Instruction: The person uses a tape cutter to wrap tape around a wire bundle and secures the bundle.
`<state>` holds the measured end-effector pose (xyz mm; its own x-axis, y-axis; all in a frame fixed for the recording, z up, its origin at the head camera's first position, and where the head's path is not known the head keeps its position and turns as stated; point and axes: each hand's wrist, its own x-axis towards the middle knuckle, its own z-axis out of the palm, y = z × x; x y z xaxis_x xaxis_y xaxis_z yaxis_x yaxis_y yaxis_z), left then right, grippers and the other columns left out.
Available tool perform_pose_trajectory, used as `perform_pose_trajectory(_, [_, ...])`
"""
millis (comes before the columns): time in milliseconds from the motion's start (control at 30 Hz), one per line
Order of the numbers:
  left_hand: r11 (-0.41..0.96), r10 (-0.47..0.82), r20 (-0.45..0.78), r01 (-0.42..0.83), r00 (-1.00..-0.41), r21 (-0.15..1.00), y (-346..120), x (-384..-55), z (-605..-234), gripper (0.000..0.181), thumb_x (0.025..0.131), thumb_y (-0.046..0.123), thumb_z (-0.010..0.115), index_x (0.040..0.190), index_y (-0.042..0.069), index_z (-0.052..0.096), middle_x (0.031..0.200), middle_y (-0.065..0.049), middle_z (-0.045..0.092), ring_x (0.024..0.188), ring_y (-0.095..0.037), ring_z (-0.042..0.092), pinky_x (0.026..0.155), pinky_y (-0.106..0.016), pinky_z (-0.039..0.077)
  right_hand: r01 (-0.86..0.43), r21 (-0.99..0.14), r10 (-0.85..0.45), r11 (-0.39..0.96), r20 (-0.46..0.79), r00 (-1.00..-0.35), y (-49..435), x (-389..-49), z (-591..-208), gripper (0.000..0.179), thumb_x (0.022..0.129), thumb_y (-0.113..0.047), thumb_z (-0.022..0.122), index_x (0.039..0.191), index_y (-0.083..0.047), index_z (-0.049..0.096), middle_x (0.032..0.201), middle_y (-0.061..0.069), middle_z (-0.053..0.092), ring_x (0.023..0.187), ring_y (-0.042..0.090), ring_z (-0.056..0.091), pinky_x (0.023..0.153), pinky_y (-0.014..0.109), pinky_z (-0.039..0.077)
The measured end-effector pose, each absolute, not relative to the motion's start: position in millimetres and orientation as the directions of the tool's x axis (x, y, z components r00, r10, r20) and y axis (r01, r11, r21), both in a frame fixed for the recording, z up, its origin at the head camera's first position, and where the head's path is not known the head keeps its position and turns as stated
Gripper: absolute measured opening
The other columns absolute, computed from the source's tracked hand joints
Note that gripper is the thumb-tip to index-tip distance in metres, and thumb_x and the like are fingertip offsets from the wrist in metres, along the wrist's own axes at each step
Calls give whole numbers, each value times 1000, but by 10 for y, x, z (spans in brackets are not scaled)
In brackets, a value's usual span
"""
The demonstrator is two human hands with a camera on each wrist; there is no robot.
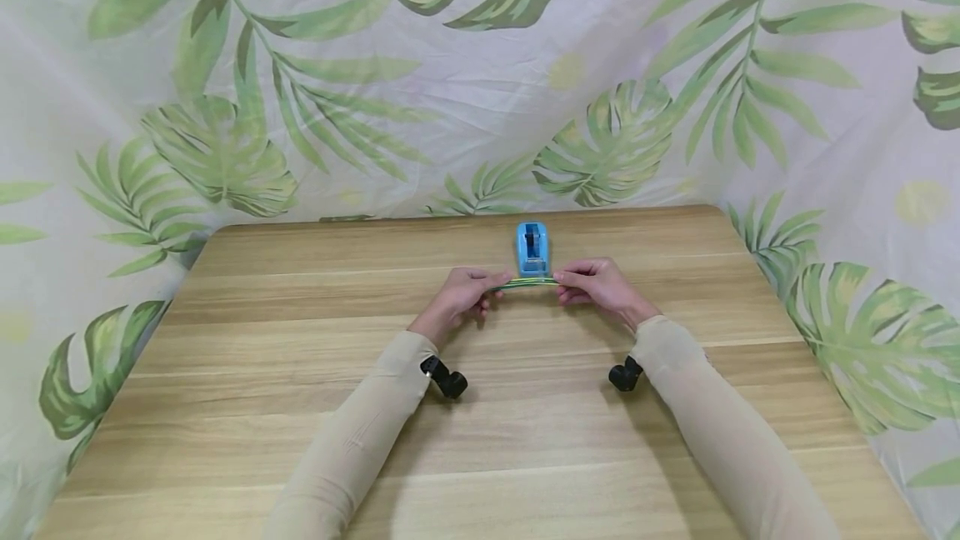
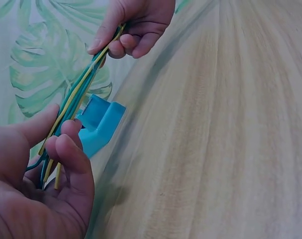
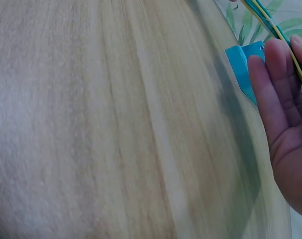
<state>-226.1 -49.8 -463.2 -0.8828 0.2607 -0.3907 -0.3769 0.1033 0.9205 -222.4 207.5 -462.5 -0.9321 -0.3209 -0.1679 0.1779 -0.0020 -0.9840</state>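
Observation:
A thin bundle of green and yellow wires (image 1: 528, 282) stretches level between both hands, just in front of a blue tape dispenser (image 1: 522, 250). My left hand (image 1: 467, 292) pinches the bundle's left end between thumb and fingers. At the other end, my right hand (image 1: 602, 285) grips it the same way. In the left wrist view, loose wire ends (image 2: 57, 175) and a bent green one poke out below the left thumb. The dispenser's toothed cutting edge (image 2: 84, 105) faces the wires there. Whether any tape touches the bundle I cannot tell.
The wooden table (image 1: 480, 457) ends at a far edge just behind the dispenser. A leaf-patterned cloth (image 1: 480, 107) hangs beyond it and along the sides. Black wrist cameras (image 1: 450, 382) stick out inward from both sleeves.

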Motion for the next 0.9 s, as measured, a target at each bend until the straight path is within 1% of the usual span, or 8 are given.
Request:
perform_pose_trajectory(167, [78, 237, -351, -343, -906, 936, -483, -2262, -4643, 22, 82, 23, 72, 94, 4, 73, 78, -13, 65, 50, -10, 45, 43, -24, 43, 193, -980, -313, 41, -196, -929, 2078, -2229, -4625, 31, 89, -14, 64, 110, 9, 61, 94, 29, 62, 70, 23, 65, 74, 43, 53])
perform_pose_trajectory(267, [56, 216, -320, -316, -922, 947, -472, -2270, -4671, 19, 82, 19, 72, 93, 3, 73, 78, -15, 66, 50, -9, 46, 44, -23, 44, 241, -970, -304, 40, -242, -922, 2074, -2225, -4616, 41, 92, -25, 59, 118, 7, 57, 102, 33, 58, 70, 21, 64, 74, 43, 53])
perform_pose_trajectory(333, [44, 202, -298, -295, -933, 954, -465, -2270, -4690, 18, 82, 17, 72, 92, 2, 73, 77, -15, 66, 51, -8, 47, 44, -22, 44, 292, -956, -296, 6, -281, -913, 2067, -2218, -4607, 52, 92, -35, 58, 124, 6, 53, 107, 33, 55, 70, 21, 63, 75, 44, 53])
perform_pose_trajectory(433, [30, 176, -264, -263, -948, 964, -453, -2258, -4703, 16, 82, 15, 73, 90, 1, 73, 77, -17, 66, 51, -8, 49, 44, -22, 45, 386, -919, -275, -81, -351, -895, 2048, -2201, -4592, 68, 86, -49, 59, 129, 3, 48, 109, 30, 53, 69, 20, 62, 77, 43, 52])
perform_pose_trajectory(600, [15, 134, -212, -212, -968, 977, -436, -2227, -4705, 15, 80, 13, 74, 88, 0, 73, 79, -22, 66, 50, -10, 49, 44, -22, 45, 508, -820, -251, -263, -451, -857, 2003, -2170, -4573, 84, 80, -60, 60, 135, 0, 41, 96, 16, 59, 73, 19, 60, 82, 40, 50])
perform_pose_trajectory(733, [-5, 118, -187, -189, -975, 982, -435, -2221, -4709, 15, 79, 12, 75, 86, 0, 73, 77, -21, 66, 51, -11, 50, 44, -22, 45, 554, -724, -232, -411, -504, -832, 1950, -2127, -4565, 84, 77, -62, 62, 128, 1, 39, 89, 11, 60, 81, 21, 59, 87, 37, 48])
perform_pose_trajectory(833, [-13, 120, -174, -177, -977, 984, -441, -2224, -4712, 14, 78, 13, 76, 85, 1, 74, 75, -16, 66, 53, -13, 50, 45, -23, 46, 557, -668, -230, -493, -517, -824, 1904, -2093, -4562, 74, 76, -61, 64, 115, -3, 41, 88, 10, 59, 83, 21, 58, 87, 35, 48])
perform_pose_trajectory(900, [-3, 121, -167, -168, -979, 986, -446, -2230, -4714, 13, 78, 14, 76, 85, 3, 74, 74, -14, 66, 54, -13, 51, 45, -23, 47, 550, -650, -243, -524, -505, -828, 1875, -2074, -4563, 68, 77, -58, 66, 111, -3, 46, 87, 9, 59, 81, 20, 58, 86, 34, 49])
